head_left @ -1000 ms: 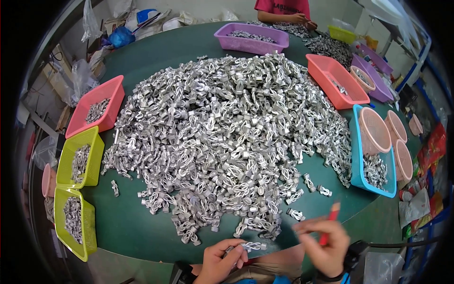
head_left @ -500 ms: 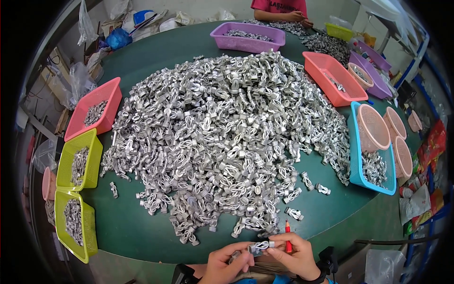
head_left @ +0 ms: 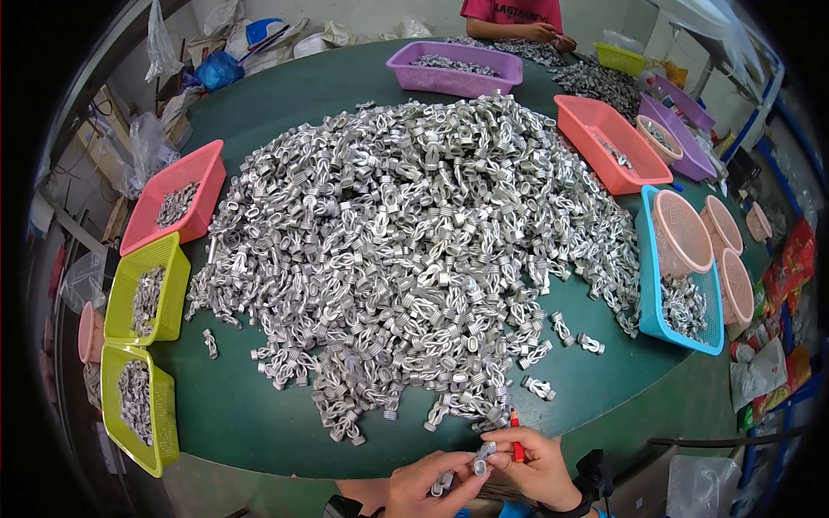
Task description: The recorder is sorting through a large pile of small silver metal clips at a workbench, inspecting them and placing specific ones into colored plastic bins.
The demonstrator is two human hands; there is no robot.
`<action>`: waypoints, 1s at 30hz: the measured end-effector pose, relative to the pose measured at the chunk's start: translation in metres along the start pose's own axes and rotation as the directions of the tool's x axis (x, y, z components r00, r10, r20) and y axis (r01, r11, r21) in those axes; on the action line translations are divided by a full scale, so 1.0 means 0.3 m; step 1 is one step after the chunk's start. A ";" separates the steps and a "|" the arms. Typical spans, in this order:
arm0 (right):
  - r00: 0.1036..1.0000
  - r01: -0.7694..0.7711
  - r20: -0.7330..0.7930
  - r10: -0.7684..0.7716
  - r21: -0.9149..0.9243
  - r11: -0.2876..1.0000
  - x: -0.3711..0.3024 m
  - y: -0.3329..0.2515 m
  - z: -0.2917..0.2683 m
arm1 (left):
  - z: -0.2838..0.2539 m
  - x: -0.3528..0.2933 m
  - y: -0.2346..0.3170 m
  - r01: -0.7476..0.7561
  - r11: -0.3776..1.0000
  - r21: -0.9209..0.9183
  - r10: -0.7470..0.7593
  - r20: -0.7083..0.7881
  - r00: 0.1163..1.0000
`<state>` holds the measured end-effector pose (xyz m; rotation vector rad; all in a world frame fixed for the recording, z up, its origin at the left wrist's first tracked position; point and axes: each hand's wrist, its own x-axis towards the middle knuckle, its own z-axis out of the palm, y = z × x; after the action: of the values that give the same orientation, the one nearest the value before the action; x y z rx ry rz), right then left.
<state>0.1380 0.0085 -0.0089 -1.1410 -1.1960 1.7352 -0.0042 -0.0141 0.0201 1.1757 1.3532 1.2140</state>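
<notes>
At the table's near edge, my left hand (head_left: 421, 488) is closed around a silver looped metal fitting (head_left: 442, 483) tucked in its fingers. Its fingertips also touch a second fitting (head_left: 484, 459), whose hollow oval end faces up. My right hand (head_left: 544, 475) pinches that second piece between thumb and fingers. A red pencil-like tool (head_left: 517, 439) is also gripped in the right hand, its dark tip pointing away from me. Just beyond both hands rises a large heap of similar metal fittings (head_left: 406, 259), with several loose ones near its right edge.
Two yellow-green baskets (head_left: 164, 414) and a pink tray (head_left: 211, 186) holding fittings line the left side. At right are a blue basket (head_left: 648, 285) and a coral tray (head_left: 596, 129). A purple tray (head_left: 458, 82) stands far back, near another person's hands (head_left: 553, 36).
The second fitting has turned from lying sideways to showing its hollow end. My right hand and the red tool have shifted slightly left; my left hand has shifted slightly right and down.
</notes>
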 end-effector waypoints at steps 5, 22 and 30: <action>1.000 -0.007 0.014 0.007 -0.025 1.000 -0.012 -0.017 0.005 | 0.006 0.004 0.004 -0.131 0.989 0.071 0.135 -0.063 0.989; 0.995 0.047 0.082 -0.057 0.119 0.992 0.022 0.015 0.040 | -0.032 0.015 0.011 -0.222 0.967 0.122 0.226 -0.021 0.974; 0.989 0.089 -0.106 -0.102 -0.116 0.989 -0.030 -0.068 -0.052 | -0.331 0.100 0.078 -0.336 0.840 0.426 0.307 0.136 0.942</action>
<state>0.1573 0.0113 0.0099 -1.2095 -1.2703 1.5294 -0.1044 0.0073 0.0490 1.8135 1.4701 1.1099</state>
